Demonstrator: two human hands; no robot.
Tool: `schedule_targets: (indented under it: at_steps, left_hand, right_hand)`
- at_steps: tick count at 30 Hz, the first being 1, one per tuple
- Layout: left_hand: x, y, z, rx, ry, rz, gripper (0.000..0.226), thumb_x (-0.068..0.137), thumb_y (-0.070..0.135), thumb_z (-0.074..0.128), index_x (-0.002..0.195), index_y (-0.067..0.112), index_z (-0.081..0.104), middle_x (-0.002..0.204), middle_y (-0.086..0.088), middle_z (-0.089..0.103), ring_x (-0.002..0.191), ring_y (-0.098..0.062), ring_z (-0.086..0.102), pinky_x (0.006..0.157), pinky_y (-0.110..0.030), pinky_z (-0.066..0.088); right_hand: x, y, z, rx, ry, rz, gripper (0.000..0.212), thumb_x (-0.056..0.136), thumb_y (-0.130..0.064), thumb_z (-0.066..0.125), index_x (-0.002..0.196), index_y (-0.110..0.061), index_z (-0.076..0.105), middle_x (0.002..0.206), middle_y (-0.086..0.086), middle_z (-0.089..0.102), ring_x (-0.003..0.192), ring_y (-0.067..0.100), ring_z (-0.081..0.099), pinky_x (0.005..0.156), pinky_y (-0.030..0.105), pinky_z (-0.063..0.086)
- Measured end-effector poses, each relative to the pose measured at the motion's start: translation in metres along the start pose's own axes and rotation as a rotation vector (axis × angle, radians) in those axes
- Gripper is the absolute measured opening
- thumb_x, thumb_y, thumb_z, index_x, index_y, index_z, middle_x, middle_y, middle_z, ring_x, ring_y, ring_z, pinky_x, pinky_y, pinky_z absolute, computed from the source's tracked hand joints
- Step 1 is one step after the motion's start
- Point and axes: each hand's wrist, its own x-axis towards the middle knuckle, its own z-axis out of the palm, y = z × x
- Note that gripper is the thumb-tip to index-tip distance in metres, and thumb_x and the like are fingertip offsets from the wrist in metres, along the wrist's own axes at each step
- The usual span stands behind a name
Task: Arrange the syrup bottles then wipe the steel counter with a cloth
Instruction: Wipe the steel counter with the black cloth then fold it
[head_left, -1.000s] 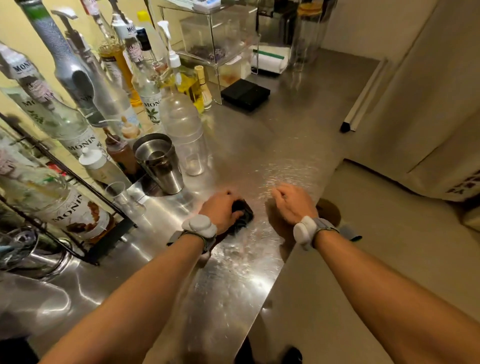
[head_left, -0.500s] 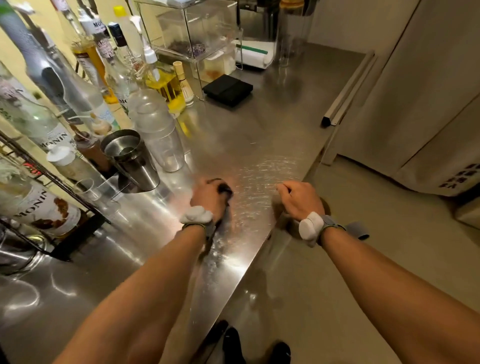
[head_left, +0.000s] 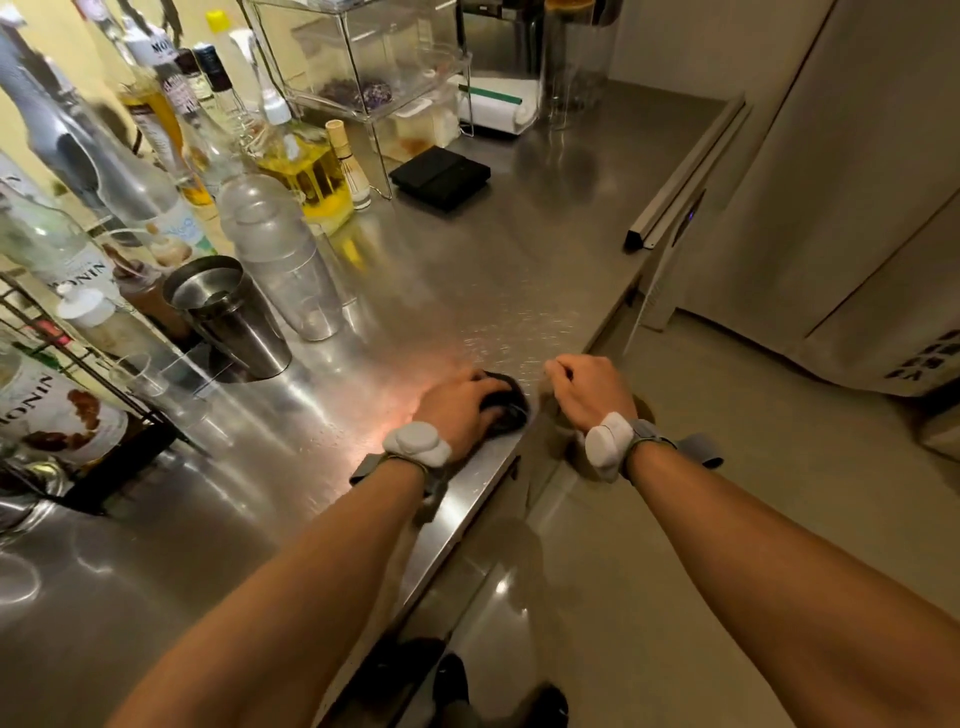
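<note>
Step in hand, by the look of it: wiping. Bottles (head_left: 171, 171) stand grouped along the upper left of the frame, so the arranging part is probably done.

Left hand (head_left: 462, 410) is palm-down on a dark cloth (head_left: 506, 405), fingers curled over it, pressing it to the desk (head_left: 519, 260) at centre frame, right at the desk's front edge. Cloth is mostly hidden under the hand; only its right side shows.

Right hand (head_left: 592, 389) is just right of the cloth, near but not touching it. Loosely closed, holding nothing visible. It sits at or just past the desk edge; cannot tell whether it rests on it.

How to wipe well:
- Keep the palm flat, even pressure, so the cloth doesn't bunch.
- Overlapping strokes from the edge toward the upper middle of the frame, where speckled marks (head_left: 519, 338) show on the steel.
- Stay clear of the steel shaker (head_left: 228, 317) and clear tumbler (head_left: 283, 260) at centre left; a sideways sweep could tip them.
- Black pad (head_left: 441, 176) near top centre likely needs lifting to wipe beneath.
- Mind the cloth slipping off the edge.
</note>
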Motion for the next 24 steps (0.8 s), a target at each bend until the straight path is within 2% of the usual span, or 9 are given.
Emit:
schedule_targets:
  at_steps: [2,3,6,8,13,17,19,23,24]
  left_hand:
    - [0.002,-0.023,-0.007,-0.052,0.103,-0.275,0.033,0.093,0.032,0.055,0.125,0.034,0.06,0.124,-0.003,0.055,0.117,-0.025,0.052,0.093,-0.033,0.044]
    - [0.001,-0.021,-0.003,-0.065,0.115,-0.309,0.033,0.092,0.03,0.056,0.124,0.033,0.061,0.124,-0.004,0.054,0.117,-0.027,0.051,0.095,-0.034,0.044]
    - [-0.005,0.023,0.015,-0.088,-0.025,-0.022,0.036,0.093,0.025,0.054,0.128,0.03,0.058,0.129,-0.002,0.05,0.12,-0.023,0.047,0.099,-0.033,0.043]
    - [-0.004,0.023,0.011,-0.059,-0.031,0.029,0.037,0.091,0.021,0.055,0.127,0.029,0.059,0.128,-0.002,0.052,0.118,-0.022,0.05,0.097,-0.031,0.043]
    - [0.02,-0.068,-0.025,-0.009,0.113,-0.495,0.034,0.085,0.016,0.058,0.117,0.026,0.064,0.12,-0.013,0.057,0.112,-0.038,0.055,0.098,-0.037,0.045]
    - [0.039,-0.023,-0.001,-0.069,-0.077,-0.11,0.039,0.086,0.019,0.062,0.123,0.029,0.061,0.128,-0.005,0.056,0.117,-0.027,0.054,0.1,-0.032,0.042]
    - [0.04,-0.035,-0.009,-0.001,-0.065,-0.039,0.037,0.087,0.022,0.061,0.122,0.032,0.061,0.126,-0.002,0.058,0.116,-0.024,0.054,0.097,-0.031,0.043]
    - [0.052,-0.106,-0.032,0.054,0.145,-0.526,0.028,0.086,0.022,0.057,0.107,0.039,0.064,0.12,-0.009,0.058,0.116,-0.034,0.053,0.097,-0.039,0.047]
    - [0.057,-0.098,-0.027,0.05,0.162,-0.504,0.027,0.085,0.021,0.056,0.105,0.037,0.064,0.121,-0.011,0.056,0.116,-0.036,0.051,0.098,-0.039,0.045]
  right_hand:
    - [-0.001,0.004,-0.001,-0.008,0.009,0.004,0.039,0.095,-0.032,0.04,0.064,-0.01,0.05,0.066,0.01,0.055,0.061,0.028,0.048,0.06,0.043,0.044]
    - [-0.002,0.006,-0.002,-0.014,0.012,0.007,0.039,0.095,-0.032,0.04,0.063,-0.011,0.049,0.065,0.01,0.054,0.061,0.028,0.048,0.059,0.043,0.044]
    - [0.002,0.006,-0.002,-0.041,0.009,0.023,0.041,0.096,-0.032,0.04,0.057,-0.018,0.04,0.062,0.006,0.048,0.06,0.025,0.044,0.056,0.037,0.035]
    - [0.007,0.003,-0.003,-0.037,0.021,0.028,0.042,0.096,-0.031,0.04,0.056,-0.019,0.038,0.062,0.005,0.047,0.061,0.027,0.044,0.056,0.036,0.034]
    - [0.02,-0.008,0.003,-0.033,0.02,0.028,0.041,0.095,-0.033,0.04,0.058,-0.016,0.042,0.064,0.008,0.052,0.065,0.032,0.051,0.062,0.043,0.045]
    - [0.033,-0.016,0.013,-0.058,-0.001,0.051,0.039,0.095,-0.032,0.04,0.06,-0.015,0.047,0.068,0.008,0.054,0.068,0.029,0.051,0.064,0.038,0.044]
    - [0.035,-0.02,0.017,-0.068,-0.021,0.038,0.037,0.095,-0.033,0.04,0.069,-0.012,0.056,0.074,0.009,0.06,0.072,0.031,0.055,0.067,0.038,0.048]
    - [0.045,-0.025,0.022,-0.067,-0.03,0.007,0.038,0.096,-0.032,0.04,0.067,-0.012,0.055,0.069,0.007,0.058,0.067,0.027,0.053,0.062,0.036,0.044]
    - [0.049,-0.024,0.022,-0.069,-0.012,0.008,0.038,0.095,-0.031,0.041,0.063,-0.014,0.051,0.065,0.005,0.055,0.065,0.027,0.051,0.06,0.035,0.041]
